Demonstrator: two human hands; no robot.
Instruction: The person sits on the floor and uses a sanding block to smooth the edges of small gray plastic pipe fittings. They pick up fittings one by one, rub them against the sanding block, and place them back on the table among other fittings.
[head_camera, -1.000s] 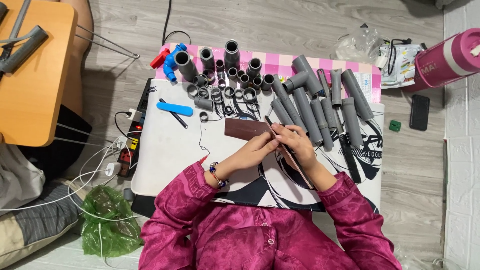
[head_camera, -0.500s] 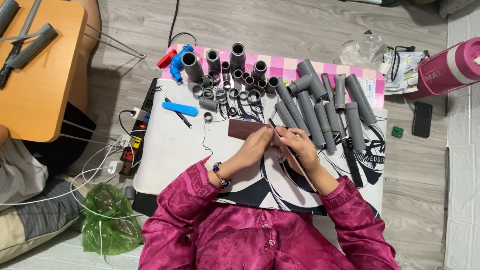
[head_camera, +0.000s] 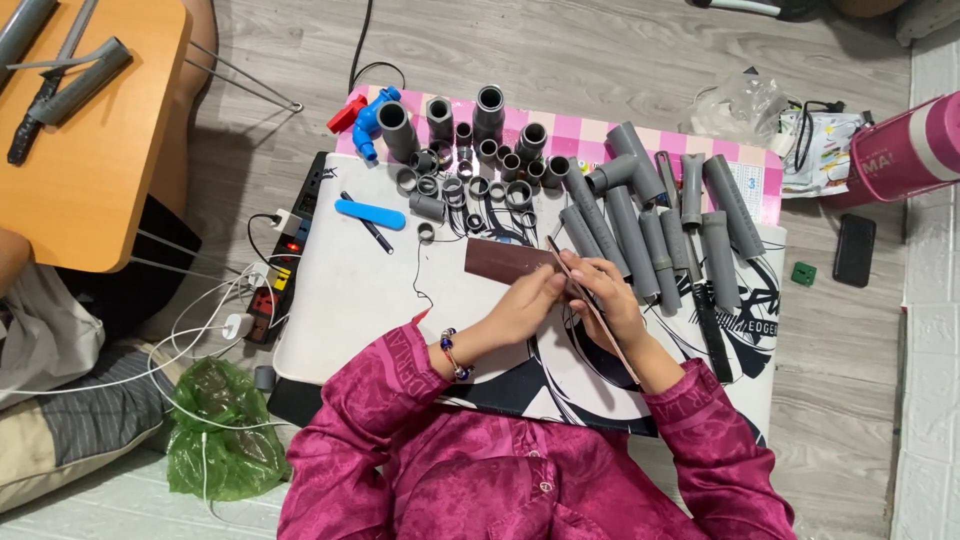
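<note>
White mat (head_camera: 350, 300) on grey plank floor (head_camera: 600, 50) — fingers gripping brown sheet (head_camera: 505, 260), thin stick (head_camera: 600, 315).

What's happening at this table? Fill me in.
A person in a magenta shirt sits over a white mat. The left hand pins a brown sheet of sandpaper flat, while the right hand holds a thin, flat strip at a slant beside it. Grey pipe lengths lie to the right, and grey fittings cluster at the mat's far edge.

Bright, even light, soft shadows, sharp
</note>
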